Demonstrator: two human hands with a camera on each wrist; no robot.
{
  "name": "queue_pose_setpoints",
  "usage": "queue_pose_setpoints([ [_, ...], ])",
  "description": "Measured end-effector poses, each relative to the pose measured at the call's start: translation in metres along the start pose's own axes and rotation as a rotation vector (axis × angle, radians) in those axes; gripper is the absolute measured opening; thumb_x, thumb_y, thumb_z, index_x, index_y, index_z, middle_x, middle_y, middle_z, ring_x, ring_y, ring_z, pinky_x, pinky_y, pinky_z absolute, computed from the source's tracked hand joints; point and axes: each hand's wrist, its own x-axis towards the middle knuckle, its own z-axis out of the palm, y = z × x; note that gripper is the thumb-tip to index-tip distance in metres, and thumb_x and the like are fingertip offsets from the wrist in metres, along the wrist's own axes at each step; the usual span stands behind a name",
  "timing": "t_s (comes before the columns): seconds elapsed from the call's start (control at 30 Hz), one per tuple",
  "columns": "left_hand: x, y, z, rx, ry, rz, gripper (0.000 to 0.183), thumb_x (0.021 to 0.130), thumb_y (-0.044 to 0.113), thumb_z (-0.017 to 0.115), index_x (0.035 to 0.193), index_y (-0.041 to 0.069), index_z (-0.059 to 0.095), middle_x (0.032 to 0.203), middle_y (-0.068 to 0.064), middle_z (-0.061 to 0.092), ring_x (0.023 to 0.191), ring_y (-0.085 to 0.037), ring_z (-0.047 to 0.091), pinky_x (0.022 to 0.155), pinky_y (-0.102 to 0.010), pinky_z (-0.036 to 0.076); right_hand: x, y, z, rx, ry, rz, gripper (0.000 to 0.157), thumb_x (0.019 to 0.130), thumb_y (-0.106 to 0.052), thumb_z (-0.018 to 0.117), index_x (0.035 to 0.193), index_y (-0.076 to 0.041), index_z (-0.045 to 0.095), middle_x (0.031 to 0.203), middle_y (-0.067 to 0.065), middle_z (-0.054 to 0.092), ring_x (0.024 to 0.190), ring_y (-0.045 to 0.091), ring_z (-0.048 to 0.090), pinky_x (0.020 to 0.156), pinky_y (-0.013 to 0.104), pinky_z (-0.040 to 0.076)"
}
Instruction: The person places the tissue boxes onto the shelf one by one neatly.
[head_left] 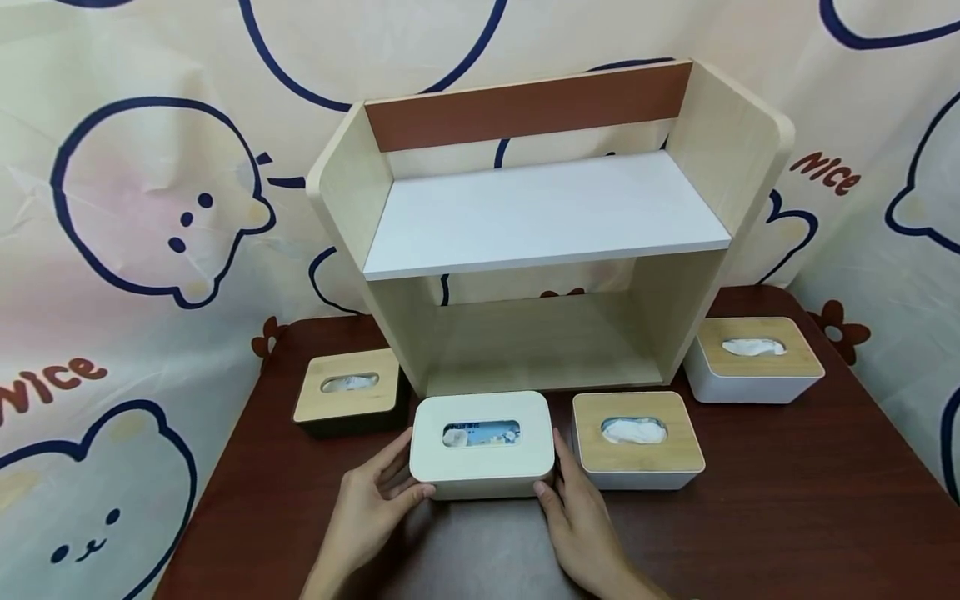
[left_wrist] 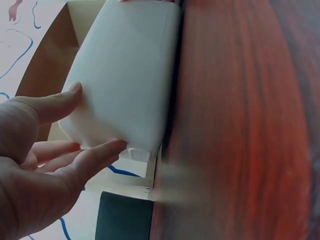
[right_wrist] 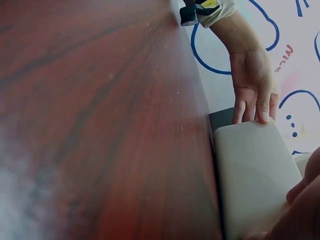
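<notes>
A white tissue box is held at its two short ends between both hands, at the middle of the table in front of the shelf. My left hand grips its left end, thumb near the front corner and fingers along the side. At the right end, my right hand grips it the same way, thumb at the front corner. Blue packaging shows through the slot in the lid. In the left wrist view the white tissue box stands between the thumb and fingers, with a dark line under its lower edge.
Behind stands a two-tier wooden shelf with a white board. A dark tissue box with a wooden lid sits left; white ones with wooden lids stand right and far right. All rest on a brown table.
</notes>
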Motion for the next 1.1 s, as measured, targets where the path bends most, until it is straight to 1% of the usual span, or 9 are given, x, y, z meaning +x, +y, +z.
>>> queue_pose_setpoints([
  [0.13, 0.001, 0.002, -0.002, -0.001, 0.032, 0.03, 0.085, 0.082, -0.007, 0.088, 0.158, 0.002, 0.051, 0.159, -0.021, 0.053, 0.138, -0.035, 0.058, 0.096, -0.028, 0.062, 0.004, -0.003, 0.004, 0.07, 0.02, -0.015, 0.071, 0.108, 0.0, 0.059, 0.169, 0.0, 0.024, 0.175, 0.023, 0.027, 0.158, 0.033, 0.032, 0.119, 0.046, 0.042],
  [0.3, 0.005, 0.006, -0.004, -0.003, 0.078, 0.052, 0.083, 0.082, -0.011, 0.086, 0.157, 0.001, 0.052, 0.158, -0.02, 0.055, 0.136, -0.033, 0.06, 0.096, -0.026, 0.061, 0.01, -0.008, 0.01, 0.071, 0.079, -0.046, 0.072, 0.105, 0.003, 0.061, 0.169, 0.0, 0.027, 0.174, 0.021, 0.031, 0.156, 0.03, 0.036, 0.119, 0.041, 0.041],
  [0.5, 0.012, 0.01, -0.005, 0.018, 0.152, 0.066, 0.079, 0.083, -0.012, 0.085, 0.155, 0.001, 0.055, 0.155, -0.02, 0.058, 0.132, -0.03, 0.065, 0.097, -0.027, 0.06, 0.022, -0.014, 0.016, 0.069, 0.129, -0.088, 0.069, 0.108, -0.006, 0.061, 0.169, -0.002, 0.028, 0.174, 0.018, 0.033, 0.159, 0.033, 0.035, 0.119, 0.008, 0.026],
  [0.57, 0.015, 0.012, -0.004, 0.02, 0.169, 0.069, 0.077, 0.084, -0.012, 0.084, 0.155, 0.001, 0.055, 0.156, -0.02, 0.058, 0.133, -0.031, 0.064, 0.098, -0.026, 0.06, 0.027, -0.015, 0.018, 0.068, 0.152, -0.106, 0.067, 0.109, -0.009, 0.06, 0.169, -0.002, 0.029, 0.174, 0.018, 0.035, 0.159, 0.034, 0.035, 0.117, 0.004, 0.024],
  [0.63, 0.019, 0.013, -0.003, 0.009, 0.181, 0.073, 0.076, 0.086, -0.011, 0.083, 0.155, 0.0, 0.055, 0.157, -0.02, 0.057, 0.134, -0.031, 0.064, 0.098, -0.025, 0.059, 0.032, -0.015, 0.019, 0.059, 0.178, -0.116, 0.066, 0.11, -0.011, 0.06, 0.168, -0.001, 0.03, 0.173, 0.018, 0.037, 0.159, 0.035, 0.036, 0.12, 0.008, 0.026],
  [0.73, 0.024, 0.013, -0.001, -0.009, 0.198, 0.077, 0.075, 0.087, -0.01, 0.082, 0.155, -0.001, 0.054, 0.157, -0.021, 0.056, 0.136, -0.031, 0.062, 0.099, -0.022, 0.058, 0.038, -0.015, 0.022, 0.068, 0.198, -0.108, 0.066, 0.109, -0.01, 0.06, 0.168, -0.003, 0.03, 0.173, 0.018, 0.037, 0.159, 0.034, 0.036, 0.126, 0.031, 0.037],
  [0.83, 0.029, 0.013, 0.002, -0.025, 0.213, 0.084, 0.074, 0.087, -0.011, 0.082, 0.155, -0.002, 0.054, 0.158, -0.02, 0.056, 0.138, -0.03, 0.061, 0.1, -0.02, 0.057, 0.044, -0.015, 0.024, 0.074, 0.211, -0.094, 0.067, 0.109, -0.008, 0.06, 0.169, -0.003, 0.03, 0.172, 0.017, 0.039, 0.158, 0.033, 0.038, 0.124, 0.054, 0.039],
  [0.93, 0.033, 0.013, 0.006, -0.047, 0.223, 0.097, 0.074, 0.087, -0.013, 0.081, 0.155, -0.002, 0.054, 0.158, -0.019, 0.057, 0.139, -0.029, 0.059, 0.1, -0.021, 0.056, 0.051, -0.014, 0.025, 0.103, 0.225, -0.085, 0.067, 0.108, -0.004, 0.06, 0.168, -0.002, 0.032, 0.171, 0.016, 0.042, 0.157, 0.031, 0.04, 0.123, 0.057, 0.04],
  [1.1, 0.042, 0.013, 0.011, -0.075, 0.234, 0.13, 0.072, 0.087, -0.015, 0.08, 0.154, -0.002, 0.055, 0.158, -0.02, 0.057, 0.141, -0.029, 0.057, 0.101, -0.021, 0.056, 0.057, -0.014, 0.026, 0.136, 0.249, -0.08, 0.069, 0.105, 0.0, 0.063, 0.167, -0.001, 0.032, 0.17, 0.016, 0.043, 0.158, 0.029, 0.039, 0.125, 0.05, 0.039],
])
